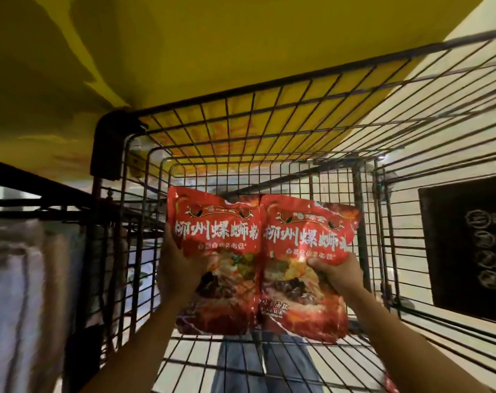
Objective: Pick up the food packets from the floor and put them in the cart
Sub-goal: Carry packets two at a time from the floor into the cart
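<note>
Two red food packets with white Chinese lettering hang side by side inside the wire cart (269, 131). My left hand (178, 268) grips the left packet (215, 236) at its left edge. My right hand (337, 270) pinches the right packet (306, 245) near its right side. Both packets are upright, their edges touching in the middle, held above the cart's wire bottom. A bit of another red packet (390, 384) shows at the bottom right, under the cart's wire.
The cart's wire walls surround the hands on the left, far and right sides. A yellow surface (212, 52) lies beyond the cart. A black mat (468, 245) lies on the pale floor at right. Blue trousers (264, 364) show through the cart bottom.
</note>
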Motion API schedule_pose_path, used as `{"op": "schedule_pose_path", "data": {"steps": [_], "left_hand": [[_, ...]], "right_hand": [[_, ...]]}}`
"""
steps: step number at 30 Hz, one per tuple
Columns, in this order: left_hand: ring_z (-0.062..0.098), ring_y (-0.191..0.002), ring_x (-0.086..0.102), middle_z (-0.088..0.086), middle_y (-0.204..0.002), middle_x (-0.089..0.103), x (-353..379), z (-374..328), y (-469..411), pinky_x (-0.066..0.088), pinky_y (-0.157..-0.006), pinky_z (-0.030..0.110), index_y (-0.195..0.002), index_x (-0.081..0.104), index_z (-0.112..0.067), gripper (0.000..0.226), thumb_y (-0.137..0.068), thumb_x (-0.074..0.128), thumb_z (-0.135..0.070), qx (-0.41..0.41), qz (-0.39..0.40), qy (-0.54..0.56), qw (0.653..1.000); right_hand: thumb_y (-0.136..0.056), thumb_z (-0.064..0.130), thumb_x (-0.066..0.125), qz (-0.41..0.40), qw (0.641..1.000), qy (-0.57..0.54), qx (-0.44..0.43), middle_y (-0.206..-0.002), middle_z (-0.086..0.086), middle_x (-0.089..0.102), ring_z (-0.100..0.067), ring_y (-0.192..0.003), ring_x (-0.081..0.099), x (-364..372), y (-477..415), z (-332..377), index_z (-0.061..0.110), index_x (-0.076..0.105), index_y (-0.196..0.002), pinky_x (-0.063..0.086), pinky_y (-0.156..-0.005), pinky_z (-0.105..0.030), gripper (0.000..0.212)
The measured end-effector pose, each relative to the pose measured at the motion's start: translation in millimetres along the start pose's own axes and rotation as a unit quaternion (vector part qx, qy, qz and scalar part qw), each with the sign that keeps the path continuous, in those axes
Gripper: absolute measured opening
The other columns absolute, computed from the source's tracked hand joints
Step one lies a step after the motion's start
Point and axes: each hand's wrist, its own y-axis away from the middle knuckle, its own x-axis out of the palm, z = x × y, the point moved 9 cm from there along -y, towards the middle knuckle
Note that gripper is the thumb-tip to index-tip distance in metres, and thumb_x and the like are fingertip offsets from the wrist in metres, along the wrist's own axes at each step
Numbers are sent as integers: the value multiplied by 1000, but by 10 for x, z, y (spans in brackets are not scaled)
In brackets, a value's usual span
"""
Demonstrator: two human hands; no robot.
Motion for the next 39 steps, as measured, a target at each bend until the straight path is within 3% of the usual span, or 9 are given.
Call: {"op": "schedule_pose_path", "data": {"steps": [3, 6, 8, 10, 14, 18, 26, 32, 39], "left_hand": [[36, -143, 18, 15, -157, 15, 36, -217, 133, 34, -106, 52, -149, 24, -24, 98, -69, 79, -36, 152, -37, -164, 974], [41, -140, 24, 17, -151, 34, 301, -354, 280, 27, -109, 59, -137, 45, -23, 66, -77, 72, -25, 319, -3, -340, 885], [39, -140, 25, 13, -147, 41, 410, -276, 296, 25, -109, 61, -135, 46, -29, 50, -86, 54, -32, 322, 48, -378, 867], [35, -143, 15, 9, -152, 34, 415, -249, 276, 19, -111, 59, -139, 41, -32, 52, -87, 38, -41, 284, 87, -388, 873], [37, -145, 12, 10, -157, 19, 340, -439, 325, 16, -113, 62, -146, 31, -27, 63, -88, 44, -50, 254, 111, -405, 871], [31, -147, 4, 3, -160, -5, 169, -1079, 466, 8, -117, 52, -150, -5, -32, 79, -89, 32, -66, 220, 121, -429, 868], [26, -141, 29, 6, -156, 25, -448, -3305, 1610, 30, -112, 42, -149, 21, -19, 75, -90, 43, -60, 393, 32, -360, 846], [25, -126, 47, 6, -143, 44, -822, -3985, 2832, 45, -98, 42, -143, 35, -19, 73, -86, 51, -60, 540, -16, -306, 784], [28, -133, 39, 7, -149, 36, -765, -4243, 4771, 37, -103, 42, -145, 29, -21, 74, -87, 42, -65, 690, -9, -289, 663]], "right_hand": [[-53, 38, 89, -124, 972, 187, -74, -146, -17, 31, -36, -128, 44, -116, 133, 260, 30, 15, -144, 45, -99, -52, 118], [-58, 47, 82, -62, 874, 432, -214, -158, -2, -10, -32, -146, 5, 205, 278, 567, 36, -5, -149, 16, -117, -46, 126], [-70, 38, 75, 16, 825, 522, -217, -151, -4, -29, -35, -144, -13, 402, 287, 456, 32, -25, -140, 4, -118, -51, 123], [-77, 31, 71, 37, 811, 550, -196, -148, -7, -34, -36, -143, -18, 417, 245, 385, 31, -32, -136, 3, -118, -53, 119], [-74, 51, 70, 54, 798, 560, -216, -158, -10, -17, -36, -146, -6, 325, 303, 512, 30, -12, -150, 5, -118, -50, 114], [-83, 58, 55, -5, 812, 520, -264, -160, -13, 0, -31, -147, 3, -23, 630, 945, 15, -3, -151, 9, -120, -43, 99], [-90, 44, 56, -171, 813, 412, -375, -154, -11, 26, -29, -140, 28, -1255, 2159, 2119, 13, 25, -147, 28, -112, -41, 72], [-90, 44, 54, -311, 780, 365, -401, -148, -8, 37, -27, -131, 41, -2160, 3543, 2084, 15, 28, -146, 38, -104, -40, 69], [-87, 45, 57, -461, 774, 303, -311, -140, -10, 46, -29, -125, 47, -3279, 5040, 928, 16, 35, -140, 44, -99, -42, 64]]}}
